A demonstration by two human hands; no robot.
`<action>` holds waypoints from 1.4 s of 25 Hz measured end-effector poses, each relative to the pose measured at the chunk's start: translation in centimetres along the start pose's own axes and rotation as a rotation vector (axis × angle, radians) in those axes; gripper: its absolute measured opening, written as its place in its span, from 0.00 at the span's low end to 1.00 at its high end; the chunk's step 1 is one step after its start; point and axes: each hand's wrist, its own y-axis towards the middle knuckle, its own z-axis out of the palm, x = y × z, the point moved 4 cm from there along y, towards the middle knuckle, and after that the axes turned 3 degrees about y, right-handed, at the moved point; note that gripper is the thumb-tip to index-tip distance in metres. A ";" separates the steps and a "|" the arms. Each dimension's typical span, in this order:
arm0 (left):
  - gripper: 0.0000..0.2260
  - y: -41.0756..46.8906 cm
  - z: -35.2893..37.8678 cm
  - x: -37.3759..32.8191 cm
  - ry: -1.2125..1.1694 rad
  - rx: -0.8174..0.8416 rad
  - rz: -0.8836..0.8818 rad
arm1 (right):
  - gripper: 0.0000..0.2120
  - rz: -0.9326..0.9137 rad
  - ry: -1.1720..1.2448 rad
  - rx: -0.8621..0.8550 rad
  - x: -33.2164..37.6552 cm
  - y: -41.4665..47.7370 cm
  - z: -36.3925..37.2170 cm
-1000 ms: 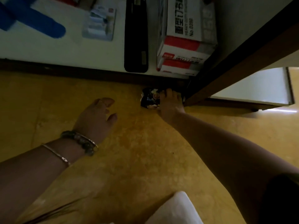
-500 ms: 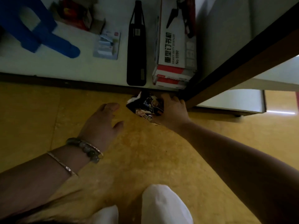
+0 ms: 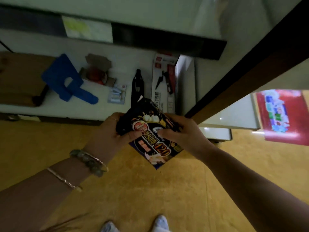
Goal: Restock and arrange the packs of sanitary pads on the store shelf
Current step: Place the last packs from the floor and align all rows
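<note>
Both arms extended forward; left hand (image 3: pixel 107 136) and right hand (image 3: pixel 182 134) grip pack (image 3: pixel 150 133) above floor (image 3: pixel 150 190). Shelf (image 3: pixel 100 111) holds box (image 3: pixel 164 84).

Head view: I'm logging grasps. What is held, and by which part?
A dark pad pack: the left hand grips its left edge, the right hand its right edge, thumbs on the front.

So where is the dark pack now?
Middle of the head view: the pack is held between the left hand and right hand, above the yellow floor, near the low white shelf.
</note>
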 end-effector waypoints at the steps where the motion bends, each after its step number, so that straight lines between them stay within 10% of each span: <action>1: 0.13 -0.7 -0.9 -1.5 -0.002 -0.011 0.006 | 0.13 -0.007 0.000 0.017 1.6 -0.7 -0.4; 10: 0.11 -5.7 -7.3 -10.3 0.026 -0.251 -0.042 | 0.43 -0.057 -0.344 -0.041 12.3 -5.9 -3.0; 35: 0.06 -18.2 -25.5 -37.4 -0.151 -0.279 0.367 | 0.34 -0.500 -0.643 -0.287 47.4 -22.1 -9.4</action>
